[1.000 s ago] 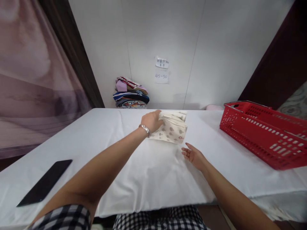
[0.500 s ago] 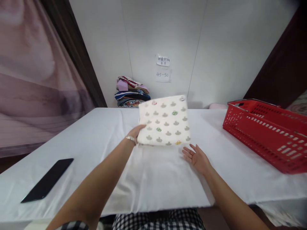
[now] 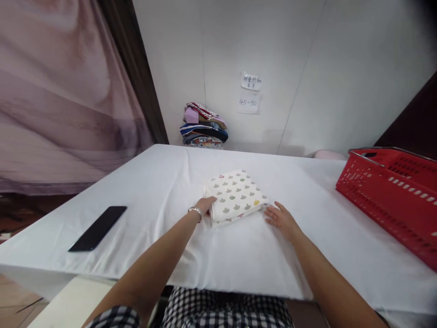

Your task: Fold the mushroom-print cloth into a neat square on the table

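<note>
The folded cream cloth with small printed motifs [image 3: 235, 198], upright half a second ago, now lies flat at centre frame on the white tabletop [image 3: 164, 182]. The left hand [image 3: 205, 205] pinches its near-left corner; the right hand [image 3: 282, 218], fingers spread, touches its right edge.

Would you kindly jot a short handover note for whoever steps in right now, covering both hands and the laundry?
Left hand: at the near left edge of the folded patterned cloth, fingers against it; whether it has a grip cannot be told.
Right hand: open, flat on the table at the cloth's near right corner.
The cloth lies flat and folded, mid-table.
Folded pile sits against the far wall; red basket at right; phone at left.
Done: cloth folded. Left: it has not joined the pile.
</note>
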`<state>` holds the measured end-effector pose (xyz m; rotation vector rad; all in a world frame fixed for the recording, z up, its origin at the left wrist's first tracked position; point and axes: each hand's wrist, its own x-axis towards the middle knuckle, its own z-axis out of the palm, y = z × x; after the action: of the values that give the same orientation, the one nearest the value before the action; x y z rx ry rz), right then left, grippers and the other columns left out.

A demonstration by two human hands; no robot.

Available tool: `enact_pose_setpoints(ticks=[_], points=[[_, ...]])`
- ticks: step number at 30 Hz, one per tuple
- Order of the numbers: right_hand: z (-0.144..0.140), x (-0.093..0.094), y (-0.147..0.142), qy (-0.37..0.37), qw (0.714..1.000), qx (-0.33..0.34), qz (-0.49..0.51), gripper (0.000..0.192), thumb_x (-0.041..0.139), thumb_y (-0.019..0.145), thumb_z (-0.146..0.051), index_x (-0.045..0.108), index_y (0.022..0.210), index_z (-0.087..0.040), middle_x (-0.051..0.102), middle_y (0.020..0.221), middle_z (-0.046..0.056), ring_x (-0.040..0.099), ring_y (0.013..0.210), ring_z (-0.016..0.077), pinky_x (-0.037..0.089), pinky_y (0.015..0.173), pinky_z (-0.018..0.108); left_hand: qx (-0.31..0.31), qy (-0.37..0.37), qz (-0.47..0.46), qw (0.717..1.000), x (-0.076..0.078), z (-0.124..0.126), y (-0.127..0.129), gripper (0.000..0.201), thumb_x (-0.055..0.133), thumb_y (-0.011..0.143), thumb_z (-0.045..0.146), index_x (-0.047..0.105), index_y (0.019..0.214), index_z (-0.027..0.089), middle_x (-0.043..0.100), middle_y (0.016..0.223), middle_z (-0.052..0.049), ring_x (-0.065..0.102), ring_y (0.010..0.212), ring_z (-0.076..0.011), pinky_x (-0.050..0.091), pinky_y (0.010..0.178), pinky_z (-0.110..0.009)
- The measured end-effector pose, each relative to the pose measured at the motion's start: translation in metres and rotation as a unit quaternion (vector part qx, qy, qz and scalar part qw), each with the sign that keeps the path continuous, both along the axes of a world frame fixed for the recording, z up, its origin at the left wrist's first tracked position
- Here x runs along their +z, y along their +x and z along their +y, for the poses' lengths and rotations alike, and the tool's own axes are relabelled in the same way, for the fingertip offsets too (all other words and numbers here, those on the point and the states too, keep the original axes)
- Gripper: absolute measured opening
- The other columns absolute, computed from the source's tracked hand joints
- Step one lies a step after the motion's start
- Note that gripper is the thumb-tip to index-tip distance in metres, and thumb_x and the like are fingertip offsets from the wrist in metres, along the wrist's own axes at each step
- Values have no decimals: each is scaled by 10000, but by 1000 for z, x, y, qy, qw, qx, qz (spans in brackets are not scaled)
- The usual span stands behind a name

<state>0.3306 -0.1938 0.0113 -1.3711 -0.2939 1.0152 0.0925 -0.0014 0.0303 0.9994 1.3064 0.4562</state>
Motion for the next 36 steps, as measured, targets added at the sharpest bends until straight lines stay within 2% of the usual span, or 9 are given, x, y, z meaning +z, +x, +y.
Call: enact_pose_setpoints(ticks=[6,9,11,14,16,20,23,27,36], points=[[43,13,36,89,995,-46,-11,602,634,750,-304,365,1288,-297,574,1210,39,603,1015,181,538,814,331,-45,-89,-96,990,-7,-75,31,267,477,833,390,505,969,161,659,971,-132,663,796,-223,546,669,-325],[57,24,53,58,988,-91,-110,536,633,728,-348,450,1231,-322,525,1286,22,521,1147,174,465,933,358,-169,-159,-168,958,-8,-117,49,339,487,820,448,514,971,146,661,951,-145,670,694,-204,547,643,-332],[58,27,51,28,978,-63,-197,483,664,690,-355,540,1153,-296,537,1276,29,485,1184,195,410,989,376,-231,-144,-162,949,-5,-130,50,329,527,792,444,519,948,154,669,893,-124,657,624,-177,531,580,-294],[46,22,34,10,947,11,-320,393,667,671,-365,620,1045,-253,601,1184,37,524,1118,213,378,1004,396,-257,8,-86,962,5,-116,33,205,527,786,363,560,829,165,667,746,-73,592,506,-131,475,487,-245],[30,14,21,-2,922,30,-387,374,647,678,-381,634,1026,-245,634,1097,34,561,1024,215,398,968,414,-206,181,-6,962,9,-92,13,173,493,795,321,582,764,175,654,699,-39,557,493,-116,467,499,-244],[-5,-1,0,-23,893,10,-449,370,621,697,-383,633,1041,-249,627,1001,42,562,880,213,456,844,412,-95,417,152,891,2,-47,-26,154,518,776,269,629,864,208,659,844,-15,591,684,-137,491,708,-288],[-24,-3,-16,-23,877,30,-478,356,591,733,-397,621,1065,-272,597,1062,45,533,963,234,449,854,423,-135,468,152,860,-13,-37,-37,254,568,731,236,626,978,218,629,998,-27,599,780,-145,498,735,-284],[-31,4,-34,-4,828,70,-557,330,566,769,-414,618,1065,-278,555,1141,54,469,1097,254,382,973,450,-152,472,126,859,-27,-40,-29,364,576,732,245,587,1095,221,609,1033,-34,594,849,-149,501,777,-282],[-30,6,-44,4,777,103,-621,253,485,840,-331,639,1034,-279,559,1101,69,474,1063,254,397,960,449,-120,487,125,856,-32,-37,-17,294,507,788,295,603,1051,205,629,948,-34,581,811,-155,483,773,-276]])
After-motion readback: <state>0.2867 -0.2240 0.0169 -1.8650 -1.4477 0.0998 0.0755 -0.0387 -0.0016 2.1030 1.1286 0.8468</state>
